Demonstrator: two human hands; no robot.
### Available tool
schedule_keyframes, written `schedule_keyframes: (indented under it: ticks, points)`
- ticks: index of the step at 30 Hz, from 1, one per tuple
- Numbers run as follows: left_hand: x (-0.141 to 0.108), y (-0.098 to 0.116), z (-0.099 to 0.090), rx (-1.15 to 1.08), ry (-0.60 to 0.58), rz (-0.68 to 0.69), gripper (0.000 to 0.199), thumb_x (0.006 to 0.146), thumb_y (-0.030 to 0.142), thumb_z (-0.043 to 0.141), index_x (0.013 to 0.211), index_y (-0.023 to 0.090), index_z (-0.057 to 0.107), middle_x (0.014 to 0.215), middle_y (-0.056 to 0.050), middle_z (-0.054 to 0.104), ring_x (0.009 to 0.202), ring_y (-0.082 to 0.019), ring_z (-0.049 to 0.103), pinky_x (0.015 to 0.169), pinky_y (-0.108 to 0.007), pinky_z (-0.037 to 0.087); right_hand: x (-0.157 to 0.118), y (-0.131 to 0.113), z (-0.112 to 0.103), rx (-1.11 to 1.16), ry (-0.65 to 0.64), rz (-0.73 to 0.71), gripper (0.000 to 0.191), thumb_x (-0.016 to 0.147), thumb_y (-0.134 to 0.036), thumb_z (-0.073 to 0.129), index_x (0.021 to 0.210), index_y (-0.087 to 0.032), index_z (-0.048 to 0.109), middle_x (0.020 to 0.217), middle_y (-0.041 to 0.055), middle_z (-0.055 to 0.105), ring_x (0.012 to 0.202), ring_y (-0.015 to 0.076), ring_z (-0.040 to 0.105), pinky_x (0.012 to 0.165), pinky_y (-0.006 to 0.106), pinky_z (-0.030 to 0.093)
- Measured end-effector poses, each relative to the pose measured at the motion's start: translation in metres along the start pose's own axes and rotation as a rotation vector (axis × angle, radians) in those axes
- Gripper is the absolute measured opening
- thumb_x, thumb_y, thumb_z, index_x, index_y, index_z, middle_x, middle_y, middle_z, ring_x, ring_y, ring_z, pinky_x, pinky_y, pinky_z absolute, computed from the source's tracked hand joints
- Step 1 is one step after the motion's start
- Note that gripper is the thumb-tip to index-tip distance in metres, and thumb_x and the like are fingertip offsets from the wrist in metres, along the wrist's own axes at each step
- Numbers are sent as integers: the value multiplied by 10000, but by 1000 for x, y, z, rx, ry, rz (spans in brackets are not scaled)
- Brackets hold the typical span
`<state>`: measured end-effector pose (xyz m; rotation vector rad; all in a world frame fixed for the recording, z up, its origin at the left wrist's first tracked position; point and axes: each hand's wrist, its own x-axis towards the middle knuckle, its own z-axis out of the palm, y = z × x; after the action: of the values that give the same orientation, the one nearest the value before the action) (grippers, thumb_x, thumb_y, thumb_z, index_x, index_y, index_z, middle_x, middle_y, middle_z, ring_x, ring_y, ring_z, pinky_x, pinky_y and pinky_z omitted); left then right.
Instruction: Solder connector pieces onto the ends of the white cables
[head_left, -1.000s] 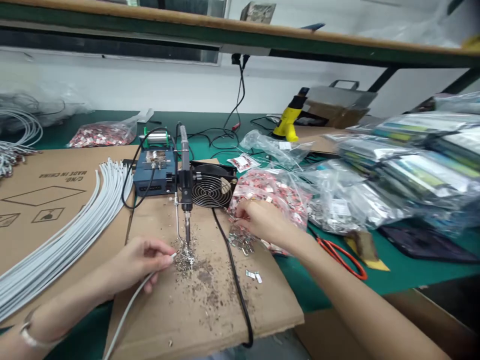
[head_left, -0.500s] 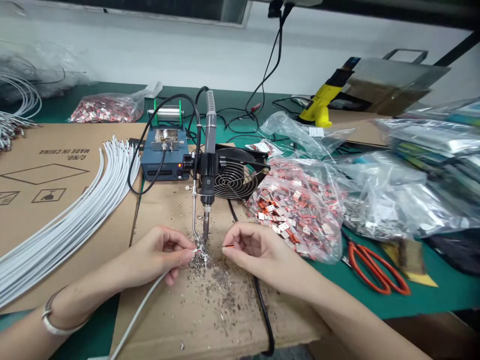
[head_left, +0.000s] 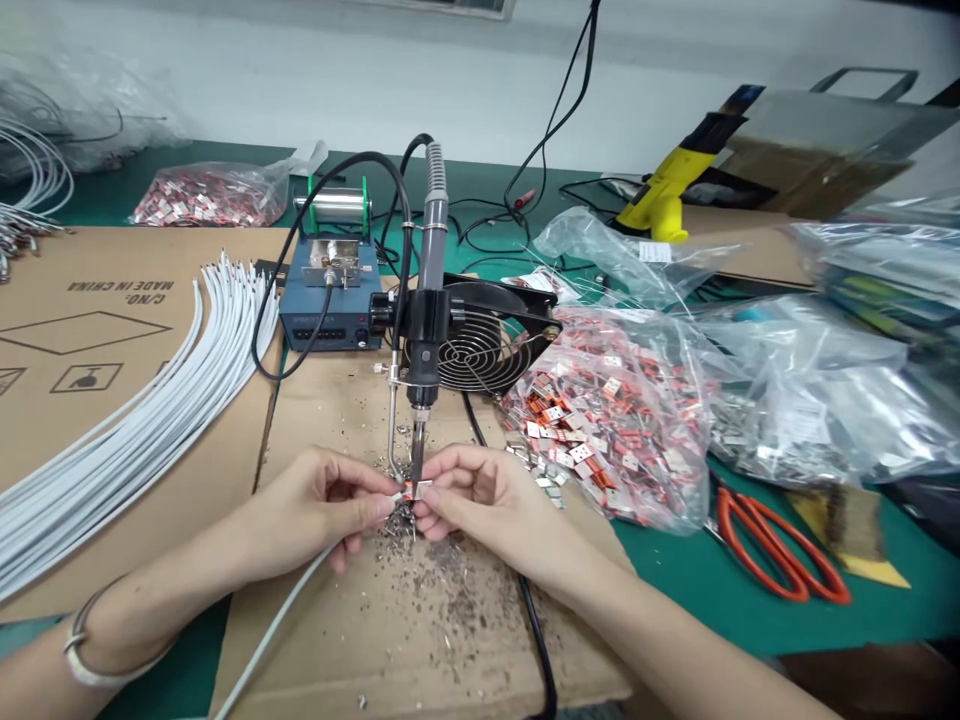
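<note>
Cardboard (head_left: 330,645) lies below; white cable (head_left: 271,630) slants up, pointing right.

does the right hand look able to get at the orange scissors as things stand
Probably yes: nothing covers the handles of the scissors, which lie to the right. But the right hand is holding a small part by the soldering iron, so it would likely need to let go first.

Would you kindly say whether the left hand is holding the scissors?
No, the left hand pinches a cable, and the scissors lie on the table.
</note>
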<state>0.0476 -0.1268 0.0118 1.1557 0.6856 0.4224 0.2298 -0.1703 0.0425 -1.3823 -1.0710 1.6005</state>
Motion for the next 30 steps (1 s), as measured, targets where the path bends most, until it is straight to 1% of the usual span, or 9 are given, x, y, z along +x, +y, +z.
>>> schedule_keyframes:
  ticks: [6, 11, 15, 19, 25, 27, 30]
  points:
    - [-4, 3, 2, 4, 4, -1, 271, 742, 302, 632, 889, 83, 694, 536, 31, 471, 463, -67, 440, 397, -143, 442, -2, 1, -2, -11, 1, -14, 189, 701, -207, 739, 788, -120, 595, 648, 28, 667, 538, 87, 636, 534, 155, 544]
    - [-4, 2, 1, -7, -21, 17, 277, 758, 324, 616, 882, 83, 673, 520, 41, 460, 443, -59, 423, 388, -138, 434, -3, 0, -2, -6, 6, -27, 191, 698, -217, 743, 778, -120, 599, 644, 27, 665, 536, 84, 633, 510, 140, 532]
    - [-3, 1, 1, 1, -33, -12, 295, 767, 344, 622, 891, 76, 632, 534, 46, 455, 456, -58, 430, 397, -139, 441, -4, -4, 1, -11, 28, 3, 209, 687, -221, 758, 769, -116, 597, 629, 23, 657, 530, 81, 624, 499, 138, 521]
    - [-5, 0, 1, -4, -32, -28, 303, 779, 366, 624, 890, 85, 600, 556, 48, 454, 472, -54, 432, 408, -140, 450, -6, -8, 1, -4, 15, 19, 232, 676, -238, 774, 761, -109, 601, 620, 20, 656, 518, 65, 605, 504, 129, 505]
    - [-6, 4, 3, -48, -32, -31, 268, 780, 328, 620, 873, 78, 609, 581, 45, 476, 441, -33, 428, 386, -116, 424, -7, -10, -1, 8, -6, 35, 234, 679, -260, 777, 769, -114, 618, 667, 35, 682, 508, 44, 575, 503, 125, 474]
    - [-5, 5, 3, -57, -42, -40, 259, 779, 323, 620, 858, 76, 609, 572, 45, 480, 433, -30, 429, 386, -111, 419, -7, -10, -1, 2, -4, 40, 246, 674, -270, 782, 772, -115, 618, 670, 34, 684, 509, 40, 568, 502, 122, 465]
    - [-5, 4, 4, -57, -21, -48, 255, 769, 319, 627, 859, 81, 603, 542, 57, 461, 420, -33, 425, 386, -116, 424, -7, -10, -1, -7, 5, 39, 265, 660, -287, 790, 760, -118, 611, 662, 28, 682, 488, 35, 551, 486, 122, 450]
